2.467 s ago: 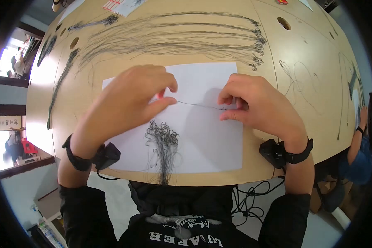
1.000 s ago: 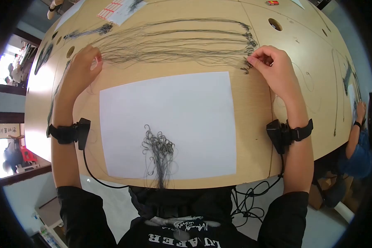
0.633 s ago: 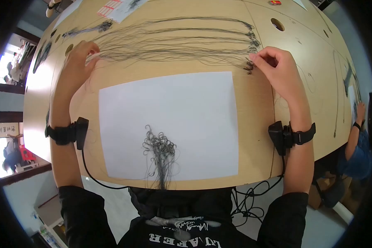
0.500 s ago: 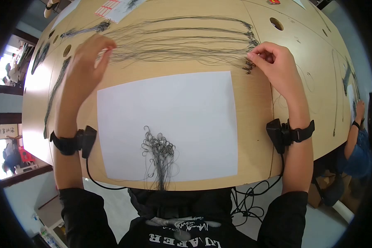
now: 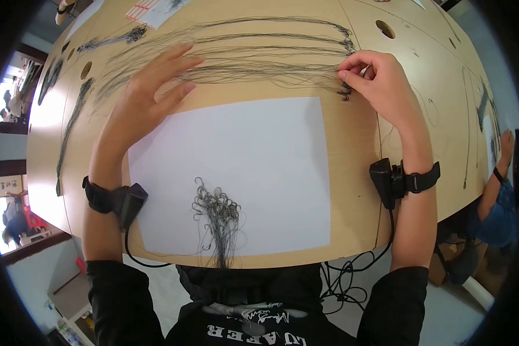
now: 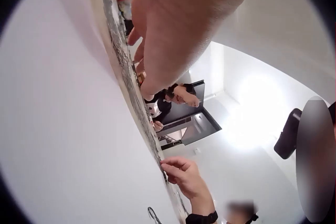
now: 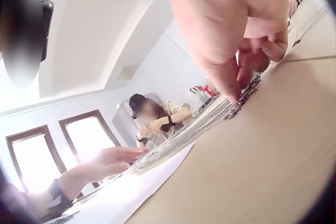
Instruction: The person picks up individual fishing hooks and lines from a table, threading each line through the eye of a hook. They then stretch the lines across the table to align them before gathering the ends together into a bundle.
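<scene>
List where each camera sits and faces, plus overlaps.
Head: on the head, facing forward and down at paper and strands; left grip, right grip, forearms, shirt show.
Left wrist: worn there, facing past the left grip across the tabletop; right grip shows.
Right wrist: worn there, facing past the right grip along the strands; left grip shows.
Head and right wrist share the strands.

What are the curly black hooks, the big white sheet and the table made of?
Small dark curved hooks: probably metal, thin with crisp bends.
Large white rectangular sheet: likely paper, matte and thin.
Pale tan tabletop: maybe wood or wood-look laminate, smooth with soft glare.
</scene>
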Demonstrator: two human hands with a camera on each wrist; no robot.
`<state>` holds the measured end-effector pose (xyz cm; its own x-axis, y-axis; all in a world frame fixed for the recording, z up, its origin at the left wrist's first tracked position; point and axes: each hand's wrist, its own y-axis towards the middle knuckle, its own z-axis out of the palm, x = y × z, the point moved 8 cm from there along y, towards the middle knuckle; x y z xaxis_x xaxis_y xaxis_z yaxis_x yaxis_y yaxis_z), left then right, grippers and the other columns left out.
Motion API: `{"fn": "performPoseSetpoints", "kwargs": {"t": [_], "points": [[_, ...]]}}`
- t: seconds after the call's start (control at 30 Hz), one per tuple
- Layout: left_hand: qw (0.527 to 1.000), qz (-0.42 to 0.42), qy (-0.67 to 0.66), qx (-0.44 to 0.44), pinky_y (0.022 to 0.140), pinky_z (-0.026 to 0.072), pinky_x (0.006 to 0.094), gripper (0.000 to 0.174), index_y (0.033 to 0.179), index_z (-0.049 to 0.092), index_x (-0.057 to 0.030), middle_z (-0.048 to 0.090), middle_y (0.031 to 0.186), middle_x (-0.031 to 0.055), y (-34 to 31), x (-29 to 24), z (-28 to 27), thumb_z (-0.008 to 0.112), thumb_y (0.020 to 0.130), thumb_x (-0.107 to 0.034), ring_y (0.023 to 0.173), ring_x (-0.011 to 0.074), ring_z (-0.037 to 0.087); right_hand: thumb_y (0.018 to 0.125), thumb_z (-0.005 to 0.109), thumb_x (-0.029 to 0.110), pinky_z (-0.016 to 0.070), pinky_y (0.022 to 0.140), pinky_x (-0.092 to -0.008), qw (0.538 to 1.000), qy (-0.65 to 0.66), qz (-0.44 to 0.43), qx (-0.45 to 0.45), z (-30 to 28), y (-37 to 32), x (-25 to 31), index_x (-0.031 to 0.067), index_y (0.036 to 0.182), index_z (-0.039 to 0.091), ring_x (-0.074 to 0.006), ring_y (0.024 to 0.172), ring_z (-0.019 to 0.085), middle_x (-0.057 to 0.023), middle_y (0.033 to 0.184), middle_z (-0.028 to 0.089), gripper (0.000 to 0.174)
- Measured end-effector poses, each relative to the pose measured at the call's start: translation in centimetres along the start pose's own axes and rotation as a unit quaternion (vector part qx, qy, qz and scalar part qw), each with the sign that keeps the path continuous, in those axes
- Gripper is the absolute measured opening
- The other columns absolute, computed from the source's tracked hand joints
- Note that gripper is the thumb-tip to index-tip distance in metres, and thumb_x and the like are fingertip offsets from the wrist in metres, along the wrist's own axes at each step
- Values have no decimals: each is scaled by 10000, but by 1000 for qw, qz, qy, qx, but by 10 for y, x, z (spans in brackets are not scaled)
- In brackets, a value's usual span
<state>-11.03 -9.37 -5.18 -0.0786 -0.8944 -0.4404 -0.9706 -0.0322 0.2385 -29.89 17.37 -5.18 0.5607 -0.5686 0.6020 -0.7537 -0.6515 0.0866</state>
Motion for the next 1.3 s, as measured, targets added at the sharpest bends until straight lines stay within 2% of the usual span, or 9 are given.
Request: {"fn": "performPoseSetpoints", "kwargs": {"t": [0.13, 0.23, 0.53, 0.73, 0.83, 1.03, 1.13, 1.23, 1.3], "points": [[999, 15, -25, -40, 1212, 315, 459, 434, 1381, 640, -117, 513, 1549, 116, 1, 9, 1, 693, 957, -192, 1499, 315, 387, 900, 741, 155, 461, 646, -283, 999, 19, -20, 16, 1, 1, 0, 23, 935, 737, -118, 676, 533, -24, 812, 692, 136], [997, 39, 8, -61, 1193, 368, 479, 416, 1345, 663, -122, 556, 1503, 114, 0, 11, 1, 724, 941, -202, 1485, 337, 398, 911, 736, 157, 454, 641, -283, 999, -6, -34, 15, -2, -2, 7, 24, 939, 723, -121, 670, 523, -22, 802, 674, 137], [999, 30, -2, -18, 1156, 411, 420, 307, 1269, 725, -120, 582, 1476, 120, 0, 24, 10, 688, 972, -187, 1464, 329, 434, 921, 728, 174, 452, 647, -288, 999, -32, -20, 40, 1, -1, 1, 20, 921, 700, -118, 682, 535, -21, 761, 644, 156], [1000, 17, -4, -19, 1156, 406, 401, 315, 1296, 712, -129, 598, 1460, 110, -1, 26, 12, 662, 989, -182, 1460, 323, 442, 940, 708, 185, 473, 670, -280, 999, -33, -13, 38, 2, 1, -8, 15, 937, 704, -120, 715, 578, -25, 783, 671, 170], [1000, 1, -13, -18, 1187, 367, 412, 317, 1298, 712, -136, 595, 1462, 112, -1, 28, 13, 662, 990, -186, 1460, 323, 441, 928, 725, 194, 477, 674, -277, 1000, -21, -4, 22, -3, 3, -8, 17, 921, 709, -110, 718, 581, -26, 779, 673, 178], [999, 33, 23, -24, 1244, 267, 452, 314, 1299, 712, -144, 600, 1455, 112, 0, 25, 13, 652, 997, -204, 1462, 323, 437, 892, 765, 193, 465, 647, -272, 999, -21, -17, 24, -4, 6, -9, 27, 884, 714, -92, 679, 546, -9, 777, 674, 175], [999, 27, 24, -8, 1247, 249, 451, 329, 1320, 700, -115, 567, 1495, 122, 0, 25, 14, 635, 998, -140, 1483, 319, 408, 882, 774, 194, 450, 634, -268, 999, -35, -7, 15, -6, 4, -5, 26, 882, 715, -91, 656, 508, 1, 777, 672, 178], [999, 35, 33, -12, 1249, 245, 462, 328, 1316, 701, -113, 573, 1488, 123, 0, 27, 14, 636, 996, -145, 1474, 315, 423, 878, 781, 198, 435, 631, -263, 999, -44, -7, 26, -5, 4, -5, 28, 880, 718, -86, 657, 483, 1, 780, 671, 181], [998, 40, 41, -18, 1243, 264, 460, 320, 1306, 710, -144, 590, 1466, 116, 0, 26, 13, 646, 998, -205, 1468, 323, 429, 876, 781, 194, 427, 632, -261, 999, -38, -22, 18, -4, 4, -5, 32, 885, 722, -83, 661, 474, 4, 780, 669, 173]]}}
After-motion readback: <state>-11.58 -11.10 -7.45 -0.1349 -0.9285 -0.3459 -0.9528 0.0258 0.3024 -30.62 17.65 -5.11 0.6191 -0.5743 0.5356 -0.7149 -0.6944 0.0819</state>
